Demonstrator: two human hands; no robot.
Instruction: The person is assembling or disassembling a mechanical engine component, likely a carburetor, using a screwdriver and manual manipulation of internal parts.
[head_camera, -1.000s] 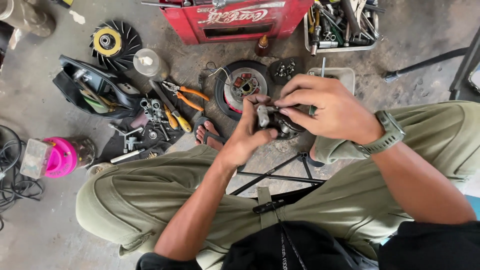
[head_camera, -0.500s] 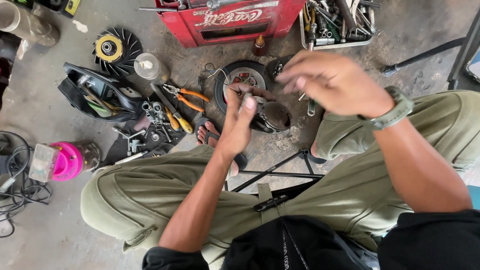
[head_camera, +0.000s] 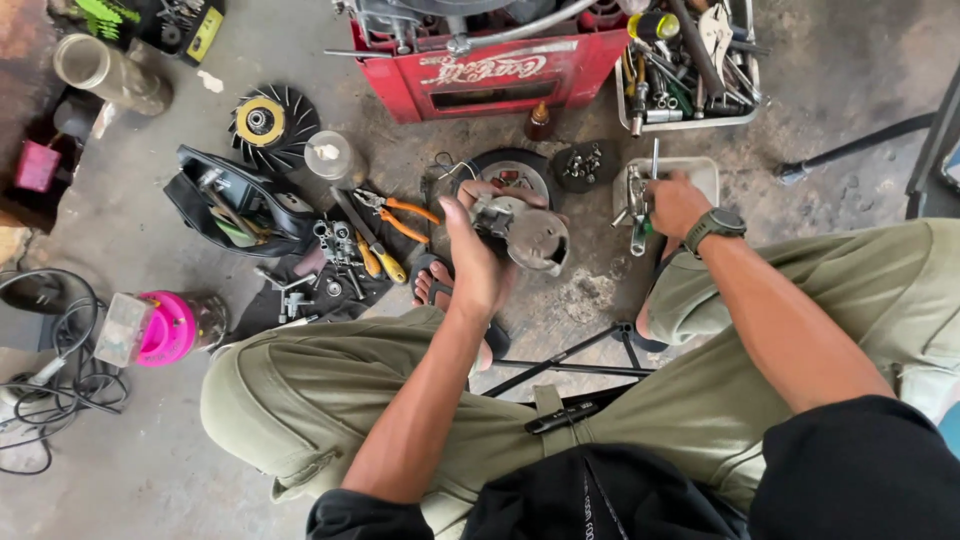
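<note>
Head view showed the left hand (head_camera: 470, 262) cupped around a grey metal machine part (head_camera: 522, 232), fingers curled on its near side, forearm raised between the knees. The right hand (head_camera: 676, 203), wrist bent and arm extended forward, was closed on a tool (head_camera: 636, 208) at the small white tray (head_camera: 706, 170) just beyond its knuckles. In my judgement, keeping the part level and firmly braced while the tool is drawn out would serve best.

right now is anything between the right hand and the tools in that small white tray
Nothing visible: the right hand is already in the small white tray, touching the metal tools there. The left hand separately holds a metal part.
</note>
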